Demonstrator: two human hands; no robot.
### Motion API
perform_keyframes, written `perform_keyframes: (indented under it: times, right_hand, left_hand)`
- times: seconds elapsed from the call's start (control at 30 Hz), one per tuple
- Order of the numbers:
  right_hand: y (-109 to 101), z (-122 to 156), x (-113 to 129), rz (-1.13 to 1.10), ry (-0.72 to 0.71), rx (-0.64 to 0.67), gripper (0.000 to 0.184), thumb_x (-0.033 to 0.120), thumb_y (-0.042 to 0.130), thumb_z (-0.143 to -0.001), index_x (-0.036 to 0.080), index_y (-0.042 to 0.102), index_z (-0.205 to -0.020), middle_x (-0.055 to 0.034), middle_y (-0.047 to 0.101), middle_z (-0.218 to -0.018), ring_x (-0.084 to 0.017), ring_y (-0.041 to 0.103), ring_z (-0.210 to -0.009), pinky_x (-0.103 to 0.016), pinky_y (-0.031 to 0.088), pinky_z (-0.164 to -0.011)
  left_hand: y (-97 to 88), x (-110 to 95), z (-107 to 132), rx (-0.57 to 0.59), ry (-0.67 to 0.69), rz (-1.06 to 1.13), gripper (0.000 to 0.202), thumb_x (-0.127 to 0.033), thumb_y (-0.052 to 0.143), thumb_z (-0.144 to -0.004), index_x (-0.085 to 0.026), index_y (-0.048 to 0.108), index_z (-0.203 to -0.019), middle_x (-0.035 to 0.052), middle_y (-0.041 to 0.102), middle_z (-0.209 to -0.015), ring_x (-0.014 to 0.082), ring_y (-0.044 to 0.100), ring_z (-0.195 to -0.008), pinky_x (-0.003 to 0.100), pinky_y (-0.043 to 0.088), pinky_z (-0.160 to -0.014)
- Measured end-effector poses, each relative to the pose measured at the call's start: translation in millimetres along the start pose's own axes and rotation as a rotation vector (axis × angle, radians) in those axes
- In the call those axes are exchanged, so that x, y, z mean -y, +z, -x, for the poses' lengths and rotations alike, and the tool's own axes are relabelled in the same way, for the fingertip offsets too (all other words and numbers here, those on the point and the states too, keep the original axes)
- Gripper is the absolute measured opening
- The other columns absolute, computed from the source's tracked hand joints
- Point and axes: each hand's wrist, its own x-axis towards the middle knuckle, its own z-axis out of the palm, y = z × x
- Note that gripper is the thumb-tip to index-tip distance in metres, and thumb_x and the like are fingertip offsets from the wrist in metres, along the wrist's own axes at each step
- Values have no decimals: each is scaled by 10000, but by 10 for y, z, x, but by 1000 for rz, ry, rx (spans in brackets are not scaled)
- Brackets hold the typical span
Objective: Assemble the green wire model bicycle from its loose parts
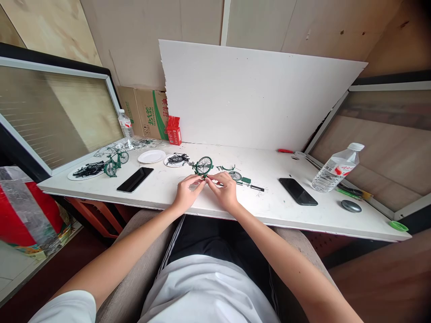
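Note:
Between my two hands a partly built green model bicycle is held up over the front of the white table, its spoked wheel uppermost. My left hand pinches its lower part from the left. From the right, the fingers of my right hand close on the same spot, so the exact piece under the fingertips is hidden. Just beyond my right hand lie loose green and black bicycle parts, a spoked wheel among them. A whole green model bicycle stands at the left.
Plates of black parts and a bare white plate lie left. Phones flank my hands. Water bottles, a red box and a dark mouse-like object also stand on the table.

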Motion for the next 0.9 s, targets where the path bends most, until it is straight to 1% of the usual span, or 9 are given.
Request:
perform_keyframes:
  times: [0.13,0.23,0.33,0.43,0.57,0.67,0.8,0.9]
  right_hand:
    - [9,15,-5,-43,81,14,278,494,705,-964,257,844,-1003,-92,812,-1013,-271,694,-946,-419,577,-824]
    - [18,13,-11,-71,88,24,257,474,729,-945,252,848,-994,-81,824,-1004,-267,720,-963,-372,583,-761]
    - [39,14,-29,-62,75,59,233,447,749,-934,248,852,-998,-72,831,-987,-261,743,-948,-357,580,-747]
    - [55,17,-51,-43,92,102,233,445,744,-937,249,854,-999,-72,835,-997,-266,762,-932,-359,584,-750]
    - [64,23,-69,-54,125,117,260,463,724,-946,244,855,-995,-77,837,-1023,-275,775,-943,-361,600,-765]
    - [71,28,-72,-35,124,118,277,468,705,-956,240,854,-1005,-80,836,-1045,-282,775,-959,-378,609,-809]
    - [79,36,-70,-46,117,133,270,458,692,-967,247,852,-1020,-83,833,-1062,-287,776,-952,-402,610,-865]
    - [79,38,-69,-66,100,129,261,446,696,-968,243,852,-1015,-90,831,-1040,-283,774,-925,-399,603,-871]
  left_hand:
    - [-13,35,-6,8,-37,-25,368,-395,737,-931,-200,793,-1238,126,785,-1248,287,756,-1088,427,596,-1019]
    - [-29,61,-20,25,-82,-19,364,-402,716,-944,-198,797,-1234,129,786,-1254,296,758,-1099,435,600,-1019]
    - [-41,101,-33,28,-137,-6,356,-422,699,-954,-191,808,-1202,137,796,-1225,312,752,-1134,457,595,-1031]
    - [-45,171,-49,47,-194,40,375,-452,689,-960,-181,813,-1186,148,797,-1218,323,756,-1134,481,592,-1038]
    - [-42,240,-75,76,-233,106,420,-515,698,-944,-174,820,-1157,144,803,-1202,326,761,-1123,474,603,-1016]
    - [-39,234,-85,90,-227,123,439,-557,714,-924,-176,828,-1109,135,810,-1183,332,764,-1106,471,612,-991]
    - [-37,210,-84,114,-205,133,438,-581,691,-937,-185,836,-1056,114,826,-1100,327,772,-1063,468,610,-988]
    - [-37,225,-84,124,-212,145,436,-579,675,-949,-186,836,-1050,106,824,-1103,323,766,-1093,461,601,-1008]
